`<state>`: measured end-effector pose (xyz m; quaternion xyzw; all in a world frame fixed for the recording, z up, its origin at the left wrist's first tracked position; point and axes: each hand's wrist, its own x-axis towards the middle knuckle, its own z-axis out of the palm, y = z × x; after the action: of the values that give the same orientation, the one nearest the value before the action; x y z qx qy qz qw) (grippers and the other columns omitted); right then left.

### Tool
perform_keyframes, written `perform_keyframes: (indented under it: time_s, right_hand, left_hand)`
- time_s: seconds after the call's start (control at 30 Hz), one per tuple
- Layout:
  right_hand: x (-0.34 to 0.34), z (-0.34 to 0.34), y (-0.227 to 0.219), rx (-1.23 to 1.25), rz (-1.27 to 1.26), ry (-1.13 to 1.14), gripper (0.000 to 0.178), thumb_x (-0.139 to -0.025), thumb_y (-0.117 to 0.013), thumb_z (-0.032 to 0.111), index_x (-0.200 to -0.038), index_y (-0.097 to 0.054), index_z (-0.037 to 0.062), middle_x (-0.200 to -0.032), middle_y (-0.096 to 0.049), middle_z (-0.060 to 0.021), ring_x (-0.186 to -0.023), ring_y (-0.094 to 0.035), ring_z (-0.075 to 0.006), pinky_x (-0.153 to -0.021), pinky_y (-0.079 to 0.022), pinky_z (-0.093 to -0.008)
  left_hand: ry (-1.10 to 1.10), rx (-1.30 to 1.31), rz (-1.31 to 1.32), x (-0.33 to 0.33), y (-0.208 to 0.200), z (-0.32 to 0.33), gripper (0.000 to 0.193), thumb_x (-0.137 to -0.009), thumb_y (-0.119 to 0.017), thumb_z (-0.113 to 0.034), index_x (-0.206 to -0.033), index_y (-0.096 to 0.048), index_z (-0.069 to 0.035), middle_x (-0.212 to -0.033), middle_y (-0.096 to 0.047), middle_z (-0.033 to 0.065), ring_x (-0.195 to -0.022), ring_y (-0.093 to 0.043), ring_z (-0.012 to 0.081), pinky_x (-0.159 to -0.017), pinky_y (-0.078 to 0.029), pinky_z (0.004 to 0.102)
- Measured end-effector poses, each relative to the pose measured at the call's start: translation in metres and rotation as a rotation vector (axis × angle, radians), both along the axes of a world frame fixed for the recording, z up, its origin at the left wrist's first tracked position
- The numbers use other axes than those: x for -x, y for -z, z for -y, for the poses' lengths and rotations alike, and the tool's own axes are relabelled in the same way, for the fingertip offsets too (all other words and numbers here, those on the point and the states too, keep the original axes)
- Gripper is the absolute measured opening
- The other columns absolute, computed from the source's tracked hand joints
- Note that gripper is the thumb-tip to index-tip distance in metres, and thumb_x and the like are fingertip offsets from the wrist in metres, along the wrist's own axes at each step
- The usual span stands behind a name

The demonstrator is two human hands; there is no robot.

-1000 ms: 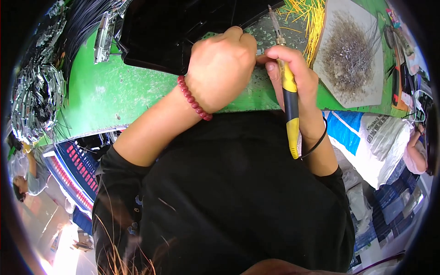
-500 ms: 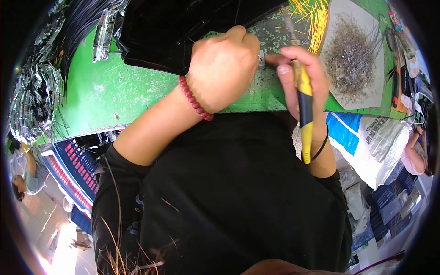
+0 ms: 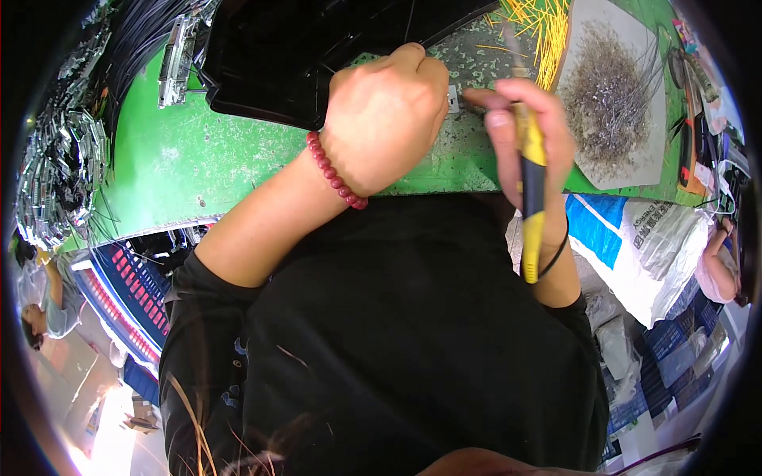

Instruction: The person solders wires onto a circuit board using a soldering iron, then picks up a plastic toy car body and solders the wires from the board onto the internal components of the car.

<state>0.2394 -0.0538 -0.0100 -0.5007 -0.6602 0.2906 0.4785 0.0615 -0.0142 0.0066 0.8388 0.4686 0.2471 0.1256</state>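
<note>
My right hand (image 3: pixel 540 131) is wrapped round a soldering iron (image 3: pixel 532 182) with a yellow and black handle. The iron's metal end points away from me and is blurred, and a black cord runs from the handle's near end along my wrist. My left hand (image 3: pixel 386 119), with a red bead bracelet (image 3: pixel 329 172) at the wrist, is closed above the bench, back of the hand up. Its fingertips are hidden, so what they hold does not show. Just right of its knuckles a small silver metal piece (image 3: pixel 453 99) peeks out, close to my right fingertips.
A black tray (image 3: pixel 270 87) lies behind my left hand on the green bench (image 3: pixel 182 159). Yellow wires (image 3: pixel 548 36) sit at the back, beside a grey board (image 3: pixel 627 170) heaped with solder debris. Silver metal parts (image 3: pixel 59 159) and black wires (image 3: pixel 139 47) crowd the left.
My right hand and the soldering iron have shifted slightly to the right, away from my left hand. The left hand has barely moved.
</note>
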Motion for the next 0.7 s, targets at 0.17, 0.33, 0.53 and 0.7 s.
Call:
perform_keyframes:
  time_s: [0.17,0.33,0.53,0.7]
  right_hand:
    - [-0.018,0.018,-0.022,0.204,-0.281,-0.024,0.041,-0.094,-0.061,0.019,-0.127,-0.049,-0.0011,-0.091,-0.072,-0.0131,-0.085,-0.067,-0.0157,-0.077,-0.05,-0.0253]
    - [-0.021,0.027,-0.008,-0.004,-0.067,0.061,0.059,-0.092,-0.054,0.044,-0.118,-0.06,-0.0088,-0.073,-0.061,-0.0082,-0.059,-0.048,-0.0094,-0.053,-0.034,-0.0222]
    - [-0.017,0.038,-0.003,0.032,-0.213,0.138,0.025,-0.079,-0.073,0.012,-0.096,-0.061,-0.001,-0.072,-0.054,0.0003,-0.062,-0.046,-0.0037,-0.054,-0.036,-0.0199]
    - [-0.016,0.034,-0.002,0.042,-0.169,0.091,0.022,-0.076,-0.073,0.008,-0.089,-0.056,0.0022,-0.072,-0.055,0.0002,-0.058,-0.046,-0.0022,-0.052,-0.037,-0.0189]
  left_hand:
    - [0.029,-0.038,-0.036,0.001,0.001,0.0,0.013,-0.076,-0.067,-0.01,-0.068,-0.057,-0.006,-0.073,-0.058,0.0075,-0.06,-0.064,0.0232,-0.049,-0.053,0.0342]
    - [0.028,-0.051,-0.037,-0.001,0.001,0.0,0.014,-0.075,-0.067,-0.01,-0.067,-0.056,-0.006,-0.074,-0.058,0.0085,-0.06,-0.064,0.0236,-0.049,-0.052,0.034]
    - [0.024,-0.058,-0.048,-0.001,0.0,0.001,0.015,-0.075,-0.067,-0.011,-0.067,-0.056,-0.006,-0.072,-0.058,0.0087,-0.06,-0.064,0.0243,-0.05,-0.052,0.0345]
    - [0.008,-0.069,0.007,-0.001,0.001,0.0,0.012,-0.074,-0.067,-0.006,-0.068,-0.057,-0.006,-0.071,-0.058,0.006,-0.056,-0.06,0.0259,-0.049,-0.05,0.0336]
